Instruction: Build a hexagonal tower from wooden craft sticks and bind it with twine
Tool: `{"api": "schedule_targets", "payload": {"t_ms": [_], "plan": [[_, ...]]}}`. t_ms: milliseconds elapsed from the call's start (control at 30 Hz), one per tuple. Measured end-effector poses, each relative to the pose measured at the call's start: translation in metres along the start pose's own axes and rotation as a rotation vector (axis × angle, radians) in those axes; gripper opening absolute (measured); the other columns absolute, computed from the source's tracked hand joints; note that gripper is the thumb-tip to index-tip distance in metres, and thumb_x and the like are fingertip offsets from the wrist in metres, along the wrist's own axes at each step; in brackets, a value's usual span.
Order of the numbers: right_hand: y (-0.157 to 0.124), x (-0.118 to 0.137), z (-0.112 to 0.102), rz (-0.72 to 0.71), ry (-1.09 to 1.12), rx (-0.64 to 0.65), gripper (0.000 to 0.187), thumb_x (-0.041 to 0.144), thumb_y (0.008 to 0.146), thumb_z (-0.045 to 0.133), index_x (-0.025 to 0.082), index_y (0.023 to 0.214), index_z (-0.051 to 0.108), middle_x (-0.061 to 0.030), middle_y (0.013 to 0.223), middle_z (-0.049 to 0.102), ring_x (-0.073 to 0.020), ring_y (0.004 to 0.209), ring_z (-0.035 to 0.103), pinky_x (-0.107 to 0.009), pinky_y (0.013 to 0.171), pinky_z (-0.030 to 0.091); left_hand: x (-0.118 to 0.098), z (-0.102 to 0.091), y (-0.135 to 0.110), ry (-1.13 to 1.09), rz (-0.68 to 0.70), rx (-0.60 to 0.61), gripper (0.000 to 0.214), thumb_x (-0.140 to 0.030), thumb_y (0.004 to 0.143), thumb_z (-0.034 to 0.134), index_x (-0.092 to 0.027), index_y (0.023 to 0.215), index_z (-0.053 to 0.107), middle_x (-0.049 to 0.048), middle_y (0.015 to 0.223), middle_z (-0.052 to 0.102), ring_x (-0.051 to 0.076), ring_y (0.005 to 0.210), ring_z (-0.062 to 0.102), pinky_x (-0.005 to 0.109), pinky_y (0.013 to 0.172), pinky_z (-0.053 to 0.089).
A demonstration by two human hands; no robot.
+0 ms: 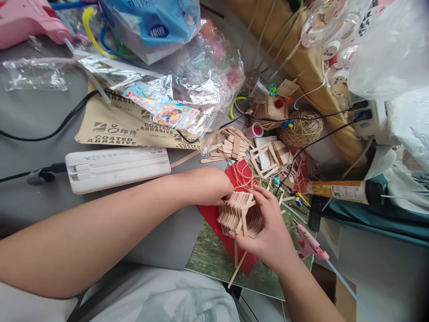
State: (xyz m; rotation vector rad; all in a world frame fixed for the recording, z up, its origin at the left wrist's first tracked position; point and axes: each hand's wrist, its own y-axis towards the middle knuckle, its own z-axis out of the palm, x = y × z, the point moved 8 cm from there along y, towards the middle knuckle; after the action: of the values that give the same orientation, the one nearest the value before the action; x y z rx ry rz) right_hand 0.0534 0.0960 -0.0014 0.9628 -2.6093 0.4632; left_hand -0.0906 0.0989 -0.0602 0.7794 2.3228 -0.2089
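Observation:
Stacked, glued-looking wooden craft sticks form a small hollow structure (236,210), lying on its side over a red sheet (243,264). My right hand (268,223) grips it from the right, thumb below and fingers along the top. At its upper left is my left hand (214,185), fingers curled down against the stick ends; what they pinch, if anything, is hidden. Loose twine (244,174) lies just behind the structure. Two single sticks (237,269) stick out below it toward the table's front edge.
Behind lie loose craft sticks (234,145), a twine ball (301,127) and a small wooden box (268,112). A pink glue gun (310,243) rests at right; another glue gun (33,22) sits far left. A white power bank (117,167) and sandpaper (110,118) are left, with black cables crossing.

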Motion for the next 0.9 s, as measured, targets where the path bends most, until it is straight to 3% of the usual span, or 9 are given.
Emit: {"api": "schedule_targets", "payload": {"t_ms": [267, 600, 900], "plan": [[-0.001, 0.002, 0.004, 0.018, -0.029, -0.024, 0.093, 0.036, 0.068, 0.086, 0.027, 0.151, 0.047, -0.0164, 0.161, 0.042, -0.0416, 0.149, 0.046, -0.063, 0.122, 0.042, -0.005, -0.004, 0.001, 0.031, -0.024, 0.085, 0.007, -0.023, 0.086, 0.074, -0.023, 0.080, 0.079, 0.0058, 0.077, 0.079, 0.023, 0.070, 0.067, 0.034, 0.065, 0.038], [-0.001, -0.001, 0.004, 0.037, -0.013, 0.029, 0.096, 0.040, 0.068, 0.090, 0.029, 0.151, 0.045, -0.0170, 0.163, 0.040, -0.0423, 0.153, 0.041, -0.066, 0.123, 0.040, -0.002, -0.002, -0.001, 0.027, -0.018, 0.042, 0.007, -0.026, 0.088, 0.074, -0.024, 0.087, 0.081, 0.0061, 0.081, 0.080, 0.025, 0.079, 0.071, 0.035, 0.074, 0.045], [-0.006, 0.002, -0.015, -0.019, 0.054, 0.003, 0.098, 0.036, 0.067, 0.092, 0.030, 0.152, 0.044, -0.0162, 0.161, 0.042, -0.0409, 0.153, 0.042, -0.066, 0.126, 0.038, 0.001, -0.001, -0.001, -0.020, -0.032, 0.015, 0.005, -0.023, 0.083, 0.075, -0.025, 0.083, 0.080, 0.0036, 0.079, 0.079, 0.022, 0.073, 0.067, 0.034, 0.069, 0.040]]}}
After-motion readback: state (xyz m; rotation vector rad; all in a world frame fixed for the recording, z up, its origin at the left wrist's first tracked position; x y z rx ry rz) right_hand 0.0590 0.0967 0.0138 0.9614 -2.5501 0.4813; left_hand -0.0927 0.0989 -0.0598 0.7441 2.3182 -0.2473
